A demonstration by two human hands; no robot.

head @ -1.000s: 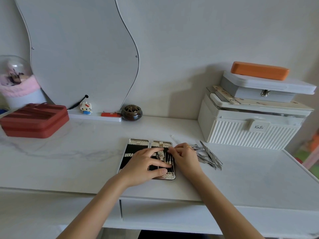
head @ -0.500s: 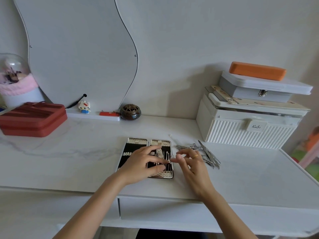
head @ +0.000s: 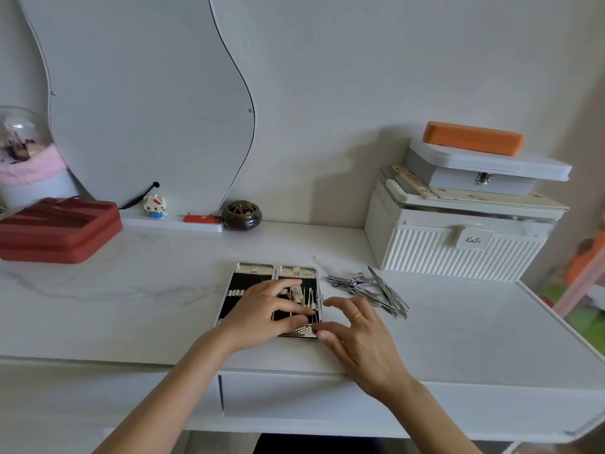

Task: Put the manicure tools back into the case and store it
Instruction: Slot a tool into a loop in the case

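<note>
Both hands are empty: left hand (head: 265, 309) rests flat on the open silver-trimmed black manicure case (head: 253, 273) near the white bench's (head: 131, 306) front edge, right hand (head: 357, 326) spread beside it. Loose steel tools (head: 370, 288), thin, stiff and slippery, probably lift best by their handles.

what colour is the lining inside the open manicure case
Black, with silver textured ends; the manicure case shows it in the head view.

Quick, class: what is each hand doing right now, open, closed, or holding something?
Left hand: open, fingers spread, resting flat on the open case.
Right hand: open, fingers spread, holding nothing, beside the case and short of the loose tools.
</note>
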